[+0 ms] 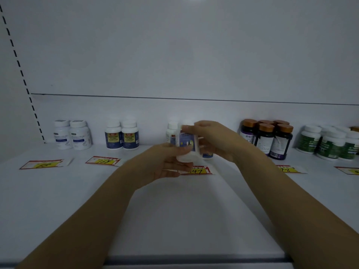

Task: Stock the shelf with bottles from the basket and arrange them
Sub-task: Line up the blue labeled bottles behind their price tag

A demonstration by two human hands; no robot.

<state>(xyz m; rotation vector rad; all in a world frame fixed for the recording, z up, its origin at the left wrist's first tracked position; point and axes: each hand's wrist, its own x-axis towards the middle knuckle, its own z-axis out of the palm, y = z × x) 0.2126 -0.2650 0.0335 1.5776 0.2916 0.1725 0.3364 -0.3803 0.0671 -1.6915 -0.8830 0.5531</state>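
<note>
White bottle gripped by left hand and right hand, purple label unreadable, 147 tag at its 6 o'clock, 168 tag at 8 o'clock.

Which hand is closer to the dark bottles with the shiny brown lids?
Right. The right hand grips the top of the white plastic bottle with a purple label, just left of the dark bottles with brown lids. The left hand holds its bottom, farther left.

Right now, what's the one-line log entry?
left hand: holds white bottle from below | right hand: grips its top | position: over 147 price tag | shelf: other bottles along back
</note>
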